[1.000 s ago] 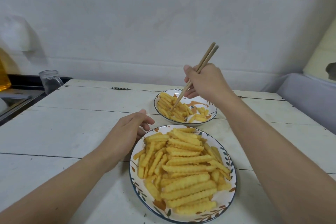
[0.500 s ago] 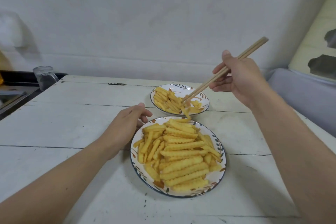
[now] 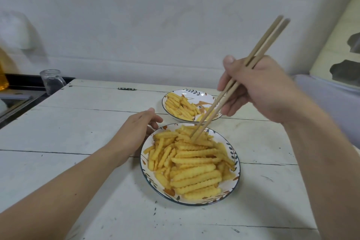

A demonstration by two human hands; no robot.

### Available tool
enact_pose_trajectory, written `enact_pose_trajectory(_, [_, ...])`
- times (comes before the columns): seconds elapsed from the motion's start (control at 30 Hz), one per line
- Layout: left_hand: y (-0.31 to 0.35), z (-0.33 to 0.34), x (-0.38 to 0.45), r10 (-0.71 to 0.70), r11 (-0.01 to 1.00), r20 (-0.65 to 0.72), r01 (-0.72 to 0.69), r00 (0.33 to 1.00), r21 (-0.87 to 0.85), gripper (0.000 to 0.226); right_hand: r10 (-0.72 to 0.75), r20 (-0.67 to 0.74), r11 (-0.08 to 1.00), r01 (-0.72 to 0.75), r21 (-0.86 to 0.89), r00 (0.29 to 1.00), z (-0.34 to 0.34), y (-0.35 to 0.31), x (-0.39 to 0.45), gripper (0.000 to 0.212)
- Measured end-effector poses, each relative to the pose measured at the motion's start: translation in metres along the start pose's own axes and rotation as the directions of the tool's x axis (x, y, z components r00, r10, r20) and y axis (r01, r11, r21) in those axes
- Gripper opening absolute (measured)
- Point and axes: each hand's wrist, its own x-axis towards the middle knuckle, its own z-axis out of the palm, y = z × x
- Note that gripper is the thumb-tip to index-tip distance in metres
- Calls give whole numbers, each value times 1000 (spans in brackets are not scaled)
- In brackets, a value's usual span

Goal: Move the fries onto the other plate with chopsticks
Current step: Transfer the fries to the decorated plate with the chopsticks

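Observation:
A patterned near plate (image 3: 232,187) holds a big heap of crinkle-cut fries (image 3: 191,163). Behind it a smaller far plate (image 3: 196,92) carries fewer fries (image 3: 180,106) on its left half. My right hand (image 3: 259,89) grips a pair of wooden chopsticks (image 3: 231,87); their tips touch the fries at the far edge of the near heap. My left hand (image 3: 134,134) rests on the table with relaxed fingers against the near plate's left rim.
The white plank table (image 3: 78,132) spreads left and toward me. A clear glass jar (image 3: 51,82) stands at its far left corner beside a dark counter (image 3: 17,93). A grey cushion (image 3: 335,99) lies to the right. A white wall is behind.
The chopstick tips came from the far plate toward me, carrying a fry, and now sit in the near plate's heap. My right hand tilted more upright. My left hand stayed put.

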Motion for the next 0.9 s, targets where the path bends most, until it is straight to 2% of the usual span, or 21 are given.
enact_pose_trajectory(0.07, [0, 0, 0, 3, 1000, 1, -3, 1000, 12, 49, 0, 58, 999, 2, -41, 998, 6, 3, 0, 49])
enact_pose_trajectory(0.13, [-1, 0, 0, 11, 1000, 7, -12, 1000, 19, 49, -16, 34, 1000, 17, -13, 999, 1, 3, 0, 45])
enact_pose_trajectory(0.23, [-3, -1, 2, 17, 1000, 13, -18, 1000, 25, 49, -54, -131, 990, 70, 122, 990, -15, 7, 9, 42])
enact_pose_trajectory(0.33, [-3, 0, 3, 0, 1000, 14, 0, 1000, 21, 49, -41, -350, 977, 111, 181, 936, -21, 41, 24, 39])
enact_pose_trajectory(0.4, [-4, 1, 2, 8, 1000, 16, -8, 1000, 19, 49, 5, -438, 972, 99, 214, 899, -12, 73, 28, 39])
enact_pose_trajectory(0.53, [-3, 1, 2, 14, 1000, 11, -14, 1000, 24, 49, 80, -430, 975, 20, 222, 899, 15, 116, 25, 36])
enact_pose_trajectory(0.77, [-5, 1, 3, 6, 1000, 14, -6, 1000, -4, 49, 50, -463, 988, 22, 150, 885, 31, 119, 31, 41])
enact_pose_trajectory(0.9, [-5, 1, 3, 5, 1000, 18, -4, 1000, -13, 48, 108, -516, 978, 3, 209, 850, 18, 123, 34, 45])
